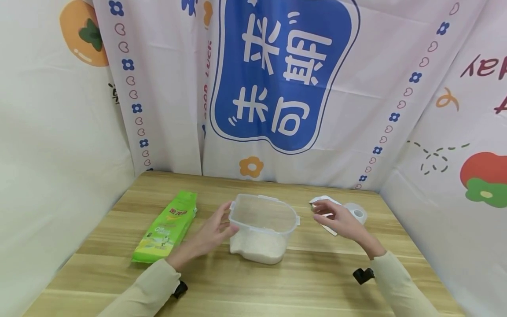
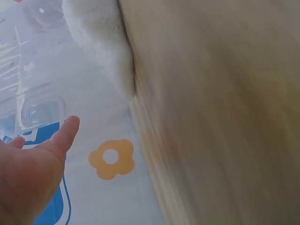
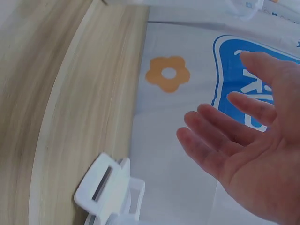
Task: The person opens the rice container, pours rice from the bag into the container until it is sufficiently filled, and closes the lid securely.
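A clear plastic container (image 1: pixel 264 230) with a rounded end stands open-topped in the middle of the table, partly filled with white grains (image 1: pixel 259 247) that look like rice. At its left side is my left hand (image 1: pixel 214 232), fingers and thumb spread right at the rim. The left wrist view shows that thumb (image 2: pixel 65 136) extended beside the see-through wall. To the right of the container, my right hand (image 1: pixel 338 219) hovers with loosely bent fingers and nothing in them. Beneath it lies a white plastic piece (image 1: pixel 325 199), partly hidden by the hand; the right wrist view shows a slotted white plastic part (image 3: pixel 101 183).
A bright green printed bag (image 1: pixel 166 229) lies on the left of the wooden table (image 1: pixel 245 290). A translucent round-edged piece (image 1: pixel 361 212) sits at the right, behind my right hand. Printed white cloth (image 1: pixel 174 145) hangs along the table's back edge and both sides.
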`<action>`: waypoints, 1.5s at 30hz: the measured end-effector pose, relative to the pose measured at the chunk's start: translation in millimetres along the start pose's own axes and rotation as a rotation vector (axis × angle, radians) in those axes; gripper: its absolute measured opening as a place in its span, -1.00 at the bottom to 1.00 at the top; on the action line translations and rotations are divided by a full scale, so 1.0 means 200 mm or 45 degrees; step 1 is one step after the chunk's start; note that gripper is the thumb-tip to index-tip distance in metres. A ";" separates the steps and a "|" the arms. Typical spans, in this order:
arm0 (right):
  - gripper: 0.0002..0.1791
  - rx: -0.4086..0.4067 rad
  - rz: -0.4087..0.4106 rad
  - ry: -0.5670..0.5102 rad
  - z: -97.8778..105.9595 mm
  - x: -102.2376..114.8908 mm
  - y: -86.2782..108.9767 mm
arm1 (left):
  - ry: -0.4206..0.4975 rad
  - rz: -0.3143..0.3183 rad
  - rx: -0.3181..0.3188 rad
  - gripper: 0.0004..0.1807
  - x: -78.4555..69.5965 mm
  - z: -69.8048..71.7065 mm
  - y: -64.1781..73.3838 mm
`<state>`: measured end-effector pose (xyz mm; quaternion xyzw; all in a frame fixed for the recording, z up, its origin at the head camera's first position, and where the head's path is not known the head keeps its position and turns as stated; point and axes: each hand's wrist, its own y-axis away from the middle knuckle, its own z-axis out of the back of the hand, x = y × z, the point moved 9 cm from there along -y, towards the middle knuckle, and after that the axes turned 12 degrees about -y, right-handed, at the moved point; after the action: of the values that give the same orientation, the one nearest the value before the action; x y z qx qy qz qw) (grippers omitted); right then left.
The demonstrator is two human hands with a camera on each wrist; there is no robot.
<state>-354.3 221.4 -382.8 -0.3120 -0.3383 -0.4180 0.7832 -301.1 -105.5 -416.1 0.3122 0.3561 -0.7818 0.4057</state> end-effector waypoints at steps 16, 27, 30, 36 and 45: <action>-0.47 -0.186 -0.009 0.174 0.19 -0.12 0.02 | 0.177 0.061 -0.004 -0.07 0.01 -0.04 -0.04; -0.37 -0.192 -0.107 0.277 0.29 -0.23 0.03 | 0.143 0.094 0.011 -0.07 0.03 -0.04 -0.04; -0.36 -0.203 -0.110 0.276 0.31 -0.25 0.03 | 0.152 0.103 0.022 -0.07 0.03 -0.04 -0.04; -0.37 -0.226 -0.091 0.333 0.33 -0.27 0.04 | 0.166 0.094 0.028 -0.06 0.03 -0.06 -0.05; -0.41 -0.269 -0.080 0.407 0.37 -0.31 0.05 | 0.149 0.098 0.019 -0.08 0.03 -0.07 -0.05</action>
<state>-392.8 310.9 -391.5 -0.3115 -0.1733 -0.5197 0.7765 -310.7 -92.8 -424.9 0.3740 0.3611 -0.7486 0.4114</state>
